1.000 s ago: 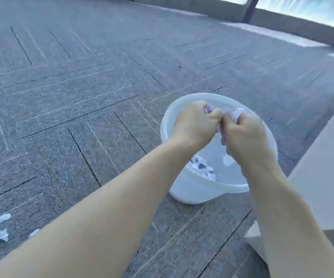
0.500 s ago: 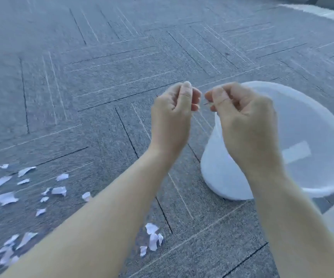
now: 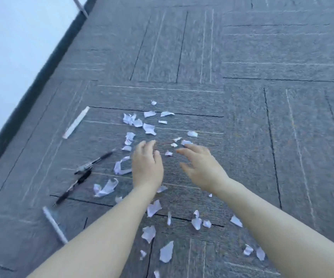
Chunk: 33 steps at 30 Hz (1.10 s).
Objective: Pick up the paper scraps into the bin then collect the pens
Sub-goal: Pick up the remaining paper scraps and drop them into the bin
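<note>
Both hands were held open and empty over the middle of the frame: the left hand (image 3: 147, 165) with fingers loosely curled, the right hand (image 3: 199, 167) with fingers spread, neither touching anything that could be seen. The paper scraps (image 3: 149, 128) were scattered on the carpet (image 3: 282, 57) from just above centre down to the lower edge, several of them lying under and between the forearms. The bin was not in view.

Some risks could be judged from this. The smallest scraps near the fingertips might be missed or pushed into the pile of the carpet by a sweeping grab, since they were thin and lay flat. Pieces hidden beneath the arms might be overlooked. Light scraps might flutter out of a loose handful on the way to the bin.

The pens were left of centre: two black pens (image 3: 81, 177) touching or nearly so, a white pen (image 3: 54, 225) at lower left, and a pale stick-like object (image 3: 75, 122) at mid left, too blurred to be identified. A scrap lay just beside the black pens, so they might be knocked.

The floor was covered in grey carpet tiles with dark seams. A pale wall (image 3: 11, 47) with a dark skirting was seen at upper left.
</note>
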Each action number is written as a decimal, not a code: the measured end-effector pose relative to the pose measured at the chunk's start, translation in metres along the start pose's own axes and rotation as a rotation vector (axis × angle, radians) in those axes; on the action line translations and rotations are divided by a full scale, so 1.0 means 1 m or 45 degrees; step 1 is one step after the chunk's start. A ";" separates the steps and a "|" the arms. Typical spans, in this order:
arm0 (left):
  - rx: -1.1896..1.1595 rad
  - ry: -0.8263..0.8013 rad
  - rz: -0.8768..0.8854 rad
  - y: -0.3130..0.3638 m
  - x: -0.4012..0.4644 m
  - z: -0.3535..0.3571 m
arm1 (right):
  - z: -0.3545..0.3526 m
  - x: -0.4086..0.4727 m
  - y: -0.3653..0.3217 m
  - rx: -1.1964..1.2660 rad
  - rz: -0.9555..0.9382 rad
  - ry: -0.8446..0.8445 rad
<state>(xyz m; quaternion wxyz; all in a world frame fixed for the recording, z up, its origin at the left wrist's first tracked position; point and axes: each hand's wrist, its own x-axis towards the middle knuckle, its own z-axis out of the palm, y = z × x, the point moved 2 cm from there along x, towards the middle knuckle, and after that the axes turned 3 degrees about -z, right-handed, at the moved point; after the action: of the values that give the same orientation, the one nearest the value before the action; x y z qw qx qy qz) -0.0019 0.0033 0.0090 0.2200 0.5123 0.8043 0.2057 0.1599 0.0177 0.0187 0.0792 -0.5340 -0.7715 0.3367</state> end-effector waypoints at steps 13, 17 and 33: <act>0.190 -0.242 0.010 -0.051 0.116 -0.007 | 0.021 0.194 -0.031 -0.411 -0.083 -0.154; -0.093 -0.029 0.231 -0.054 0.091 -0.013 | 0.029 0.172 -0.038 -0.298 -0.341 -0.090; -0.048 -0.252 0.346 -0.045 0.106 -0.010 | 0.027 0.179 -0.038 -0.345 -0.496 -0.168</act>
<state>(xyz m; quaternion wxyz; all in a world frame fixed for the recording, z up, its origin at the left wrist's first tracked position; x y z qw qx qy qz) -0.0808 0.0818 -0.0228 0.2778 0.6300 0.6979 0.1970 0.0433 0.1550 -0.0218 0.0197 -0.3577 -0.9015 0.2427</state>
